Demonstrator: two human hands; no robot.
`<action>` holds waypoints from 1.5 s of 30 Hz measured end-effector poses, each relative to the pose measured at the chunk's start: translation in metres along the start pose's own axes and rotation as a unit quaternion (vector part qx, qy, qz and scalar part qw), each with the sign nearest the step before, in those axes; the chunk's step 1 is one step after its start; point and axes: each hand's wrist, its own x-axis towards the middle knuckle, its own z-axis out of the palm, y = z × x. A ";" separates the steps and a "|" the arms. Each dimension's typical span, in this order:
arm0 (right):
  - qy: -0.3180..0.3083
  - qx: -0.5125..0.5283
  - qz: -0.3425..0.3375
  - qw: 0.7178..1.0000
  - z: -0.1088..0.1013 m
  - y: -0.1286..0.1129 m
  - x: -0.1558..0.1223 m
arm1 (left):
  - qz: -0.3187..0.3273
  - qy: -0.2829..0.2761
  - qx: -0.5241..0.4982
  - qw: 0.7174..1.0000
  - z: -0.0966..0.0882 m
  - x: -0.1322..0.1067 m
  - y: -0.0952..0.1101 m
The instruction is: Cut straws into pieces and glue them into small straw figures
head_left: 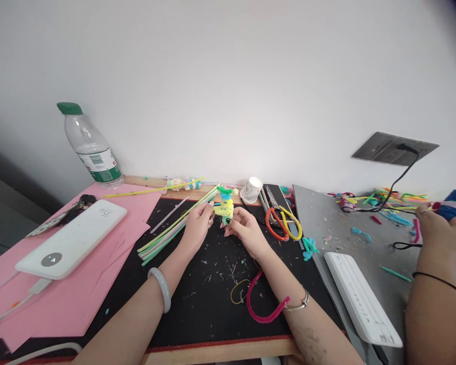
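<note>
A small yellow-green pipe-cleaner figure (225, 205) with a teal top is held upright over the black mat (197, 299). My left hand (197, 225) pinches its left side. My right hand (245, 228) grips its lower right. Both hands have the fingers closed on the figure. A bundle of pale green and yellow pipe cleaners (171, 230) lies just left of my left hand. A pink pipe cleaner (258, 301) and a yellow loop (238, 291) lie on the mat under my right forearm.
A white power bank (72, 238) rests on pink paper (61, 299), with a plastic bottle (91, 149) behind. A paper cup (251, 190), scissors and orange and yellow loops (285, 223) lie right. Another person's hand (439, 230) works over a grey mat beside a second white power bank (361, 299).
</note>
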 end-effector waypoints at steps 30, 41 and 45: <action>-0.004 0.209 0.001 0.978 -0.005 -0.016 -0.002 | 0.024 -0.074 0.026 0.997 0.007 -0.008 0.005; -0.097 0.255 0.048 0.961 -0.003 -0.010 -0.004 | 0.040 -0.133 0.013 0.990 0.009 -0.009 0.004; -0.083 0.230 0.052 0.968 -0.002 -0.006 -0.004 | 0.026 -0.135 -0.007 0.991 0.010 -0.012 0.003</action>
